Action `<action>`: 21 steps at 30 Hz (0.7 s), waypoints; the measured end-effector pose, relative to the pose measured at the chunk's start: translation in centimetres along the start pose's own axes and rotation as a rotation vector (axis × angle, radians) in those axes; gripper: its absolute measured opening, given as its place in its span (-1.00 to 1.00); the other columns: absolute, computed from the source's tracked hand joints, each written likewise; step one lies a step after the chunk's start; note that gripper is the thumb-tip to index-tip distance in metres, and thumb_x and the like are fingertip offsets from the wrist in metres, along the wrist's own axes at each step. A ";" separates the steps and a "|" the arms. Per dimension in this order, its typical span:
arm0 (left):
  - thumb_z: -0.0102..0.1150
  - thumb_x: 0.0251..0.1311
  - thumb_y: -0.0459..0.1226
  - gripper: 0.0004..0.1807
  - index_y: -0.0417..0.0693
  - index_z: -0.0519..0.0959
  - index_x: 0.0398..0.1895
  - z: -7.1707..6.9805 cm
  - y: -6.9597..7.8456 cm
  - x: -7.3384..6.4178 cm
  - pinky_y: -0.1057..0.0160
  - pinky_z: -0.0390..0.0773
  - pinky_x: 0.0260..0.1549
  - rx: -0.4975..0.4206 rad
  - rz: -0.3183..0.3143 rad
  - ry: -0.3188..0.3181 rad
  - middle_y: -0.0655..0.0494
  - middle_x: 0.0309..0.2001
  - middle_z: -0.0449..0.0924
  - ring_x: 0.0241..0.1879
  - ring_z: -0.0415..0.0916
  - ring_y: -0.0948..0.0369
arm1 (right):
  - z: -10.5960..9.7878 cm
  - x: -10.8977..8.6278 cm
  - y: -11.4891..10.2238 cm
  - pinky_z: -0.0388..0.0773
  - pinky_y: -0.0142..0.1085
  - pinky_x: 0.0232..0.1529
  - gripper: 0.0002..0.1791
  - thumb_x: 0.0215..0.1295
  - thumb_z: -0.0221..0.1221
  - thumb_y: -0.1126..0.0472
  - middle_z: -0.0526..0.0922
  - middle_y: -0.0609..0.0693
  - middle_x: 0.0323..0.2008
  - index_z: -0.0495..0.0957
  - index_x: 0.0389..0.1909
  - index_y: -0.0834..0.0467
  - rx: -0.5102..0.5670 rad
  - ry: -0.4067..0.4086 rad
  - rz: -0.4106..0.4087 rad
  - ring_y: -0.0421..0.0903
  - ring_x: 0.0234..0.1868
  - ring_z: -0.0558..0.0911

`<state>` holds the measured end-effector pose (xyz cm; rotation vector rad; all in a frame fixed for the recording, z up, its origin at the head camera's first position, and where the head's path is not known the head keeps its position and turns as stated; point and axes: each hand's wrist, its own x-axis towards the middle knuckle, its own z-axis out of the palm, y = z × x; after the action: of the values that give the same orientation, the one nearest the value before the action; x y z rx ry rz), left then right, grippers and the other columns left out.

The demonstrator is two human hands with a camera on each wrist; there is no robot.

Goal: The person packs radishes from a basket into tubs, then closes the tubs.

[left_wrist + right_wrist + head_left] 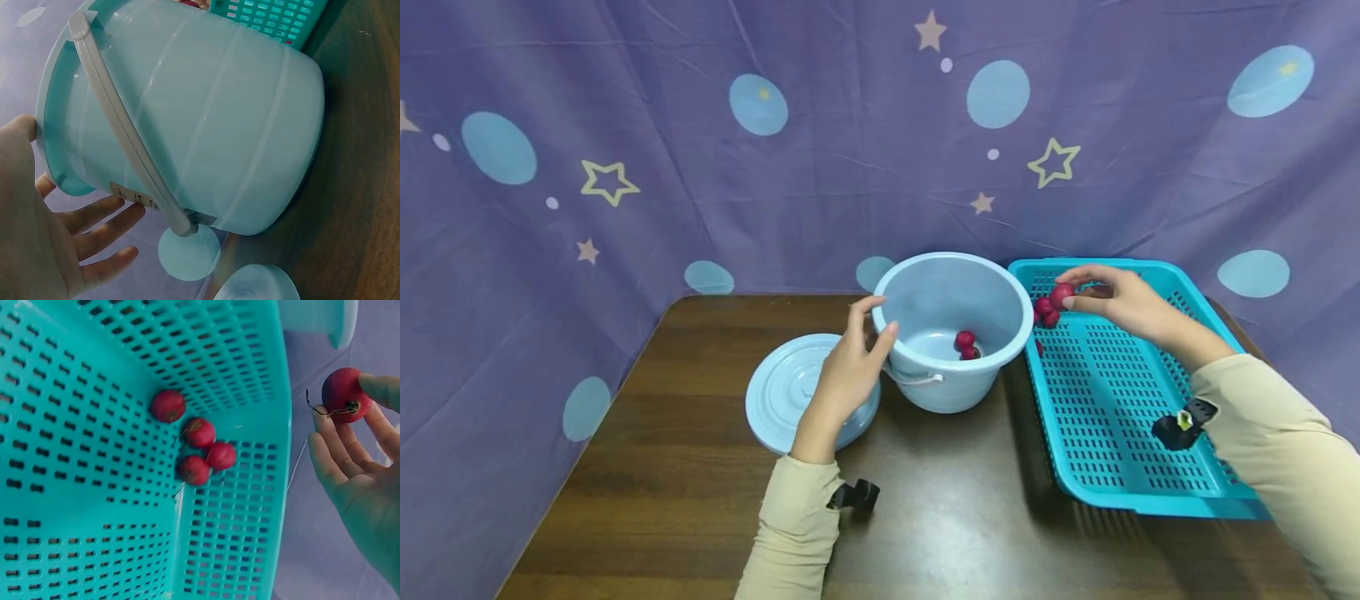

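A light-blue bucket (951, 375) stands upright on the table, with a few red radishes (965, 340) at its bottom. My left hand (847, 367) holds the bucket's left rim with thumb and forefinger. Its other fingers (109, 234) hang beside the bucket wall. Over the far left part of a turquoise basket (1138, 500), my right hand (1123, 304) pinches one radish (342, 394) between thumb and fingertips; a thin dark strand trails from it. Several other radishes (199, 432) lie in that end of the basket.
A round light-blue lid (782, 392) lies left of the bucket on the brown wooden table (700, 500). The bucket's pale handle (125, 125) hangs down its side. Behind the table hangs a purple curtain (850, 167) with stars. The basket stands close to the bucket's right side.
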<state>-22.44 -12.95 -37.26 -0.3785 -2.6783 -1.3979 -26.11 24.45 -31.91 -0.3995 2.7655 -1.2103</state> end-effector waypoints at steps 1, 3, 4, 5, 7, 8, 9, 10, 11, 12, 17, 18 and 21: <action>-0.29 0.37 0.35 -0.31 0.37 0.07 0.47 0.0 0.0 0.0 -0.15 0.46 0.01 -0.002 0.003 0.000 0.01 0.31 0.41 0.22 0.44 0.06 | 0.0 -0.1 -0.3 0.44 0.10 0.12 -0.46 0.45 0.15 0.02 0.50 0.21 0.18 0.37 0.32 0.20 0.000 0.006 0.001 0.13 0.13 0.58; -0.27 0.38 0.34 -0.32 0.35 0.07 0.47 0.0 0.0 0.0 -0.15 0.46 0.01 -0.007 0.010 0.002 0.01 0.31 0.41 0.22 0.45 0.06 | 0.1 -0.3 -0.8 0.46 0.10 0.11 -0.48 0.45 0.16 0.01 0.52 0.17 0.17 0.40 0.31 0.17 0.004 0.017 -0.005 0.09 0.11 0.59; -0.27 0.38 0.33 -0.32 0.35 0.07 0.47 0.0 0.0 0.0 -0.15 0.46 0.02 -0.007 0.011 0.003 0.01 0.30 0.42 0.22 0.45 0.07 | 0.2 -0.4 -1.0 0.47 0.10 0.11 -0.49 0.44 0.16 0.01 0.52 0.16 0.17 0.41 0.30 0.15 0.005 0.020 -0.009 0.09 0.12 0.59; -0.26 0.38 0.33 -0.33 0.36 0.08 0.46 0.0 0.0 -0.1 -0.15 0.46 0.01 -0.007 0.009 0.005 0.01 0.29 0.42 0.22 0.45 0.08 | 0.3 -0.4 -1.3 0.47 0.10 0.11 -0.49 0.44 0.16 0.01 0.52 0.15 0.18 0.41 0.30 0.15 0.010 0.019 -0.018 0.09 0.13 0.58; -0.26 0.39 0.32 -0.34 0.37 0.07 0.46 0.0 0.0 0.0 -0.14 0.46 0.01 -0.004 0.005 0.008 0.02 0.28 0.43 0.21 0.46 0.07 | 0.4 -0.4 -1.8 0.49 0.07 0.10 -0.50 0.44 0.16 0.01 0.52 0.14 0.20 0.42 0.30 0.13 0.019 0.015 -0.038 0.08 0.16 0.56; -0.26 0.39 0.33 -0.34 0.39 0.07 0.46 -0.1 0.0 0.0 -0.14 0.46 0.01 -0.002 0.003 0.009 0.02 0.28 0.44 0.20 0.46 0.08 | 0.4 -0.5 -2.1 0.51 0.03 0.09 -0.51 0.44 0.16 0.02 0.53 0.13 0.19 0.43 0.29 0.13 0.025 0.016 -0.048 0.06 0.15 0.58; -0.27 0.38 0.33 -0.34 0.39 0.07 0.46 -0.1 0.0 0.0 -0.14 0.46 0.00 -0.001 0.002 0.009 0.02 0.28 0.44 0.20 0.46 0.07 | 0.5 -0.5 -2.3 0.53 -0.03 0.07 -0.52 0.44 0.17 0.03 0.54 0.13 0.18 0.44 0.28 0.11 0.027 0.018 -0.057 0.01 0.13 0.59; -0.27 0.38 0.34 -0.35 0.41 0.07 0.45 -0.1 0.1 0.0 -0.14 0.46 0.00 0.002 0.000 0.009 0.03 0.28 0.44 0.20 0.46 0.08 | 0.5 -0.5 -2.6 0.55 -0.10 0.05 -0.53 0.44 0.17 0.03 0.55 0.12 0.17 0.45 0.28 0.11 0.033 0.021 -0.065 -0.04 0.11 0.60; -0.28 0.38 0.34 -0.35 0.41 0.06 0.45 -0.1 0.1 0.0 -0.14 0.46 0.00 0.003 -0.001 0.008 0.03 0.28 0.43 0.20 0.46 0.07 | 0.6 -0.5 -2.9 0.56 -0.17 0.03 -0.54 0.44 0.17 0.04 0.56 0.11 0.16 0.45 0.27 0.10 0.039 0.026 -0.071 -0.10 0.09 0.61; -0.28 0.38 0.34 -0.34 0.41 0.06 0.45 -0.1 0.1 0.0 -0.15 0.46 0.00 0.003 -0.001 0.009 0.03 0.29 0.42 0.20 0.46 0.07 | 0.7 -0.5 -3.1 0.56 -0.23 0.00 -0.55 0.43 0.18 0.04 0.57 0.09 0.15 0.46 0.27 0.10 0.046 0.032 -0.076 -0.16 0.06 0.61; -0.28 0.37 0.36 -0.35 0.45 0.07 0.44 -0.1 0.1 0.1 -0.16 0.45 0.01 0.010 -0.008 0.010 0.04 0.31 0.42 0.21 0.45 0.08 | 1.2 -0.7 -4.2 0.53 -0.39 -0.06 -0.55 0.43 0.19 0.07 0.53 0.02 0.16 0.44 0.27 0.10 0.104 0.080 -0.093 -0.28 0.01 0.57; -0.28 0.37 0.35 -0.35 0.45 0.07 0.44 -0.1 0.1 0.1 -0.16 0.45 0.01 0.011 -0.011 0.010 0.04 0.30 0.42 0.21 0.45 0.08 | 1.3 -0.8 -4.4 0.52 -0.41 -0.07 -0.55 0.43 0.19 0.08 0.52 0.02 0.15 0.42 0.27 0.11 0.116 0.090 -0.106 -0.27 0.01 0.57; -0.27 0.37 0.35 -0.34 0.43 0.07 0.45 0.0 0.1 0.0 -0.16 0.45 0.01 0.008 -0.011 0.008 0.03 0.29 0.43 0.21 0.46 0.08 | 1.8 -1.1 -5.1 0.51 -0.45 -0.10 -0.59 0.44 0.17 0.15 0.50 0.01 0.10 0.40 0.23 0.17 0.152 0.113 -0.167 -0.23 -0.01 0.56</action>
<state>-22.45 -12.91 -37.18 -0.3579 -2.6834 -1.3876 -23.75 20.19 -29.44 -0.5732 2.7532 -1.5152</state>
